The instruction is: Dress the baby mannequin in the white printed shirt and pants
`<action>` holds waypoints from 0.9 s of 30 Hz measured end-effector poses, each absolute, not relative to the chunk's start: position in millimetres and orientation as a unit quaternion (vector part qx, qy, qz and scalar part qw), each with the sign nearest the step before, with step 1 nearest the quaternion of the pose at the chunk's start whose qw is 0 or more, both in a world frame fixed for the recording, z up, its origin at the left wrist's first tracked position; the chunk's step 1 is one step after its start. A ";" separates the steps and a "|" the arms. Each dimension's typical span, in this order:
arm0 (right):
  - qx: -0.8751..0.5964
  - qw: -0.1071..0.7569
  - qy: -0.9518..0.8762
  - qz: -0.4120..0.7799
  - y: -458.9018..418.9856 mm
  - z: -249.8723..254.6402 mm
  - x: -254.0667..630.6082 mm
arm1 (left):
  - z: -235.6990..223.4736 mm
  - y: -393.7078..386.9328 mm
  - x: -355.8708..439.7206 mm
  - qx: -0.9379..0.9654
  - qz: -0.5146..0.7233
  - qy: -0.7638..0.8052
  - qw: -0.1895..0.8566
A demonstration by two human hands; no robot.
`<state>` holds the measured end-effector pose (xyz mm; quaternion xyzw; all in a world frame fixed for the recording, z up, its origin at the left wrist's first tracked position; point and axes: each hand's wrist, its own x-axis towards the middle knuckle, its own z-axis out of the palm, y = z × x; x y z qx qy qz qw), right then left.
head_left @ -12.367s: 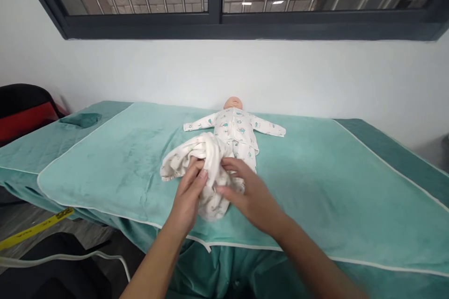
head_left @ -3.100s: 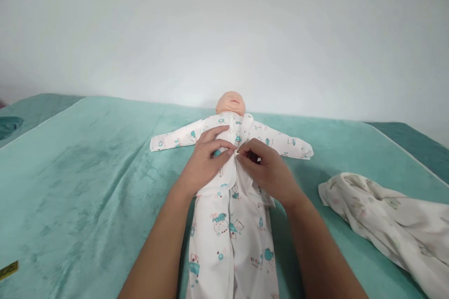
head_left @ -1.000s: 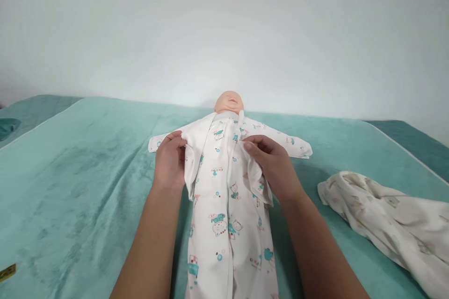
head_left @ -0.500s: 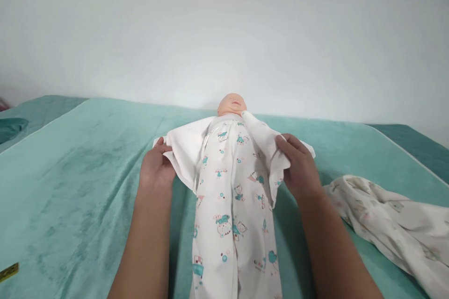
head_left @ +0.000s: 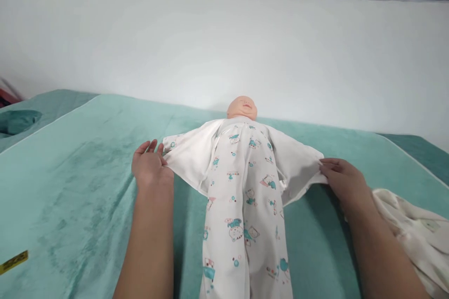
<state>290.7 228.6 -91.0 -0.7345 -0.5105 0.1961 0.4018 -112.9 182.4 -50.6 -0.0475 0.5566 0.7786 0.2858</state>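
Observation:
A baby doll [head_left: 242, 107] lies face up, only its head showing above a white baby gown [head_left: 242, 196] printed with teal and pink cartoon animals. The gown's sides spread outward like wings, their plain white faces up. At the left, my left hand [head_left: 150, 161] pinches the edge of one side between thumb and finger, the other fingers raised apart. My right hand [head_left: 342, 180] grips the outer edge of the opposite side and holds it stretched out. The doll's arms and body are hidden by the cloth.
A teal plush cover [head_left: 87, 187] spreads under everything, against a white wall [head_left: 224, 51]. A crumpled cream printed cloth [head_left: 417, 229] lies at the right, partly behind my forearm. A yellow-black tag [head_left: 14, 262] is at the lower left.
My right hand has moved outward to the right, pulling that side of the gown wide. My left hand has shifted its grip along the left edge, and some fingers have lifted.

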 end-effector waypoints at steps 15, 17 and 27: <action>-0.546 0.387 -0.742 0.035 212.9 -90.3 215.4 | -71.6 209.5 -65.8 0.448 0.610 0.642 0.124; -0.513 0.356 -0.780 0.027 215.0 -89.1 208.4 | -77.2 217.5 -59.5 0.555 0.517 0.645 0.090; -0.519 0.261 -0.814 -0.019 269.5 -69.1 170.0 | -94.1 232.7 -67.4 0.605 0.332 0.723 -0.036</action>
